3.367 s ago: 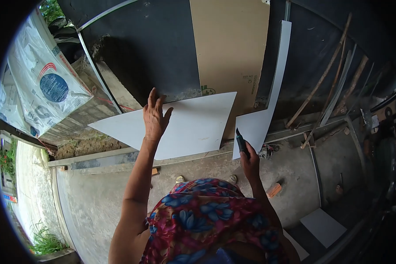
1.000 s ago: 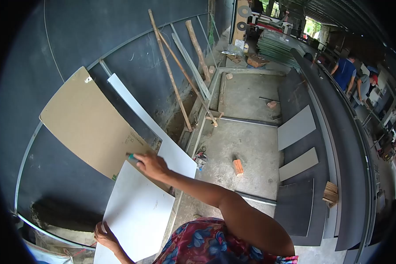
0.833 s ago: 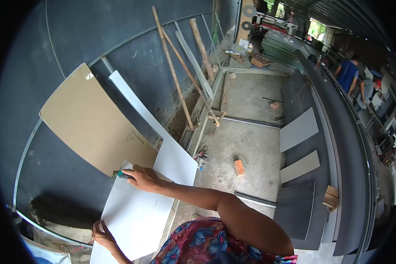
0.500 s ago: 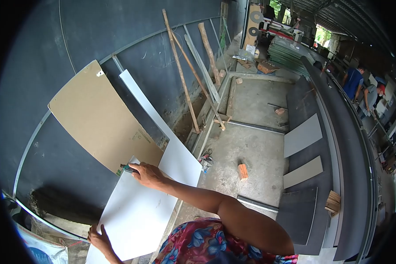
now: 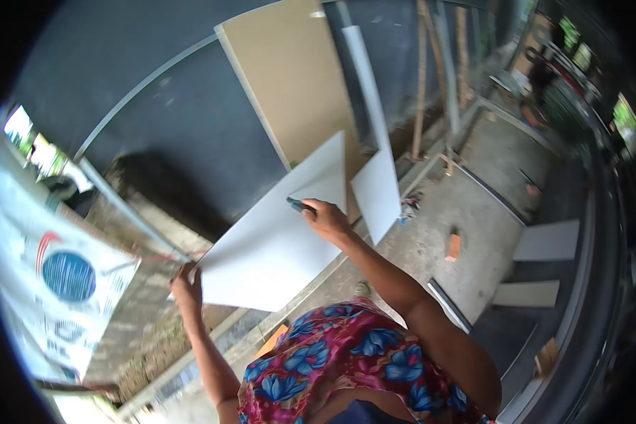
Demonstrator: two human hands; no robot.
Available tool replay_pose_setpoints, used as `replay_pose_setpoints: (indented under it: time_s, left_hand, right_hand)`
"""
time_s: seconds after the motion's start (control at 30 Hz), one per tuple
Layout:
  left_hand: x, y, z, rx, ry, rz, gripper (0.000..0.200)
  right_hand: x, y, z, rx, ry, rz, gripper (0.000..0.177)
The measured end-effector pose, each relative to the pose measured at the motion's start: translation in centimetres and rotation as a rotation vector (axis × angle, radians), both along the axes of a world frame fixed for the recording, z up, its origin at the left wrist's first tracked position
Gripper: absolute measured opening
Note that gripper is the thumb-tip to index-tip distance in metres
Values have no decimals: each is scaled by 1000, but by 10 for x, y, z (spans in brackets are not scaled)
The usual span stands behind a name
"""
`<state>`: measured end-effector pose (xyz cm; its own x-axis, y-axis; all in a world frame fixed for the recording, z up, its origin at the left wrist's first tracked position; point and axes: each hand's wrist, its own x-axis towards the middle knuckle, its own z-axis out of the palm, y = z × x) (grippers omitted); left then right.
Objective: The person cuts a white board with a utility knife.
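Observation:
A large white panel (image 5: 275, 247) is tilted in front of me. At its left edge my left hand (image 5: 185, 284) grips the panel, thumb and fingers around the rim. My right hand (image 5: 324, 218) is closed on a small dark green tool (image 5: 299, 204), whose tip is at the panel's upper surface. Behind the panel, a tall brown board (image 5: 297, 85) leans against the dark wall. Beside it stands a white L-shaped sheet (image 5: 379, 184).
Wooden poles (image 5: 422, 85) lean on the wall at the right. An orange brick (image 5: 453, 246) lies on the concrete floor, near loose flat pieces (image 5: 548, 240). A printed white tarp (image 5: 63, 283) hangs at the left.
The view has swung left and down. The white panel now shows apart from the brown board, more tilted, with my left hand at its edge. My right hand still holds the tool.

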<state>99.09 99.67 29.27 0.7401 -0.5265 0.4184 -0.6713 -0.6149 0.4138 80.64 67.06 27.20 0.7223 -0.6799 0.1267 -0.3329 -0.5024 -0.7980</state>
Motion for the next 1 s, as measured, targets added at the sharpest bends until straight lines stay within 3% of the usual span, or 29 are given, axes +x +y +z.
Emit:
replay_pose_setpoints:
  time_s: [0.1, 0.17, 0.23, 0.3, 0.43, 0.63, 0.67, 0.77, 0.87, 1.0]
  left_hand:
    - [-6, -3, 9, -13, -10, 6, 13]
    - [-1, 0, 9, -60, 17, -20, 14]
    - [3, 4, 8, -124, -51, -62, 14]
    - [-3, 9, 18, 20, -61, 8, 14]
    - [3, 27, 15, 85, -46, 69, 11]
    - [13, 40, 15, -118, 166, -45, 46]
    - [17, 43, 10, -76, 133, -66, 68]
    - [13, 41, 15, -199, 215, -41, 72]
    - [13, 41, 14, -174, 255, 13, 79]
    - [15, 41, 7, -121, 128, -15, 59]
  right_hand:
    - [-9, 37, 26, 195, 15, 191, 40]
    - [-10, 47, 39, 264, -72, 172, 43]
    - [0, 37, 26, 88, -230, 75, 44]
    - [16, 27, 25, -37, -263, -64, 43]
    - [35, 49, 31, -41, -200, -73, 41]
    - [72, 177, 26, -67, -178, 280, 42]
    - [75, 197, 28, -86, -171, 326, 43]
    - [83, 225, 29, -76, -62, 466, 46]
    - [84, 197, 19, -55, -257, 399, 42]
    - [56, 104, 29, -1, -212, 90, 41]
